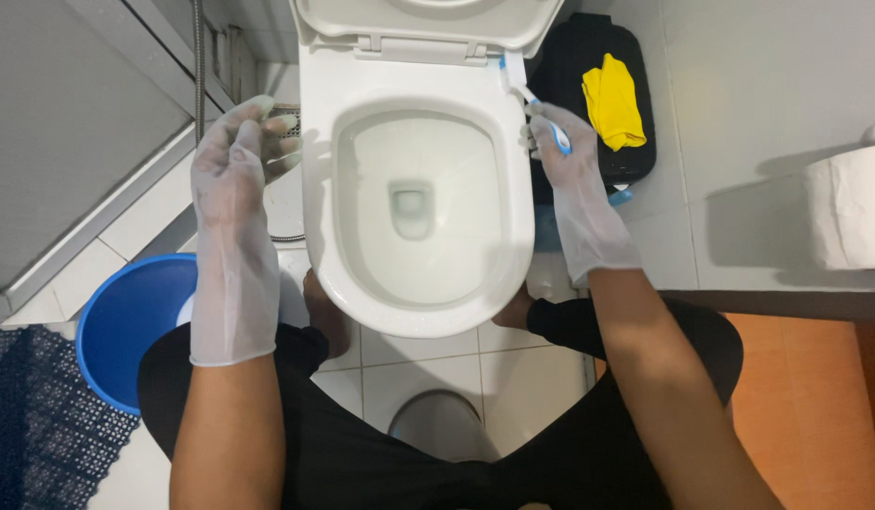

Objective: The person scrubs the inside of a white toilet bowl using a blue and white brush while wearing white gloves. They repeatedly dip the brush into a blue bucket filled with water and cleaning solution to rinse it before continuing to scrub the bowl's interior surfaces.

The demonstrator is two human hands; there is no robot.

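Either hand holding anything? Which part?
The right hand grips a blue-and-white brush by its handle, bristle end up against the toilet rim near the hinge. The left hand is open and holds nothing.

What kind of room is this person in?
A bathroom, most likely in a home: an open white toilet on a tiled floor, a toilet paper roll, and a blue bucket beside it.

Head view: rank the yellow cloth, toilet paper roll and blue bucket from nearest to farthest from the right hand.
From the right hand:
1. Yellow cloth, just beyond it on the black bin.
2. Toilet paper roll, far right on the ledge.
3. Blue bucket, across the toilet, on the floor at left.
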